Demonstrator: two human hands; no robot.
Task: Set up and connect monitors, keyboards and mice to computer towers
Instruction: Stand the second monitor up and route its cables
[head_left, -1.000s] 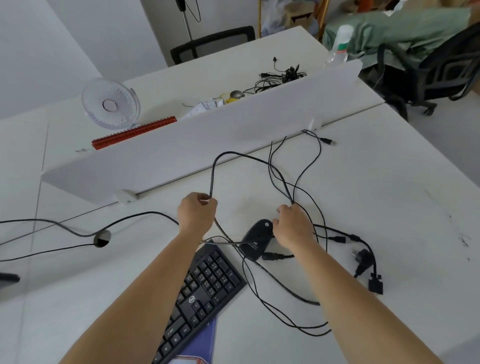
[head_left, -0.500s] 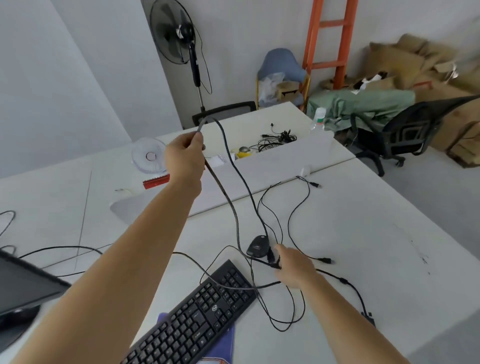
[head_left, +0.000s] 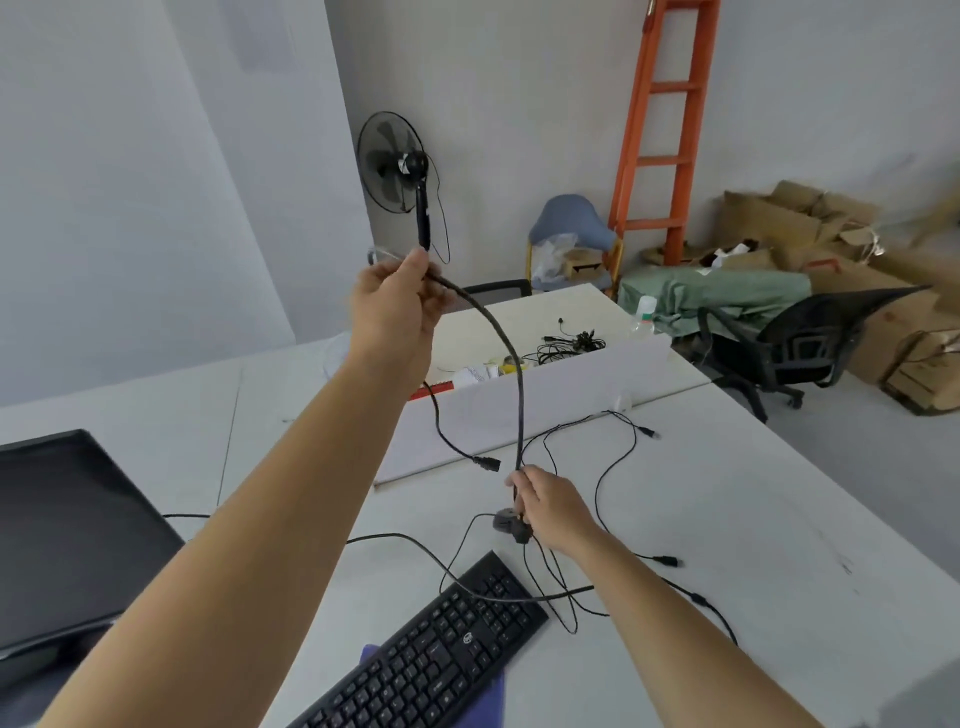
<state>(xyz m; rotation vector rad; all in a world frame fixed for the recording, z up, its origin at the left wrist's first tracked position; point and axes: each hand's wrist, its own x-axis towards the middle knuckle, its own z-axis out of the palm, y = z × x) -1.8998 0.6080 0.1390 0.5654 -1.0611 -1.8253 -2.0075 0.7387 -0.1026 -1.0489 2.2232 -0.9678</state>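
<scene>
Lifting a thick black cable (head_left: 511, 364) high in my pinched left hand (head_left: 397, 304) while my right hand (head_left: 550, 506) grips it low over the bench (head_left: 753, 519), I draw it clear of thinner leads tangled beside the keyboard (head_left: 441, 660) and mouse (head_left: 506, 519).

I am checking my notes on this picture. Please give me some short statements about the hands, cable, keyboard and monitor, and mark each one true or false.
1. The left hand holds the cable raised above the desk. True.
2. The right hand rests on the keyboard. False: it grips the cable lower down, beyond the keyboard.
3. The monitor is at the left. True.
4. The ladder is blue. False: it is orange.
5. The keyboard is white. False: it is black.
</scene>
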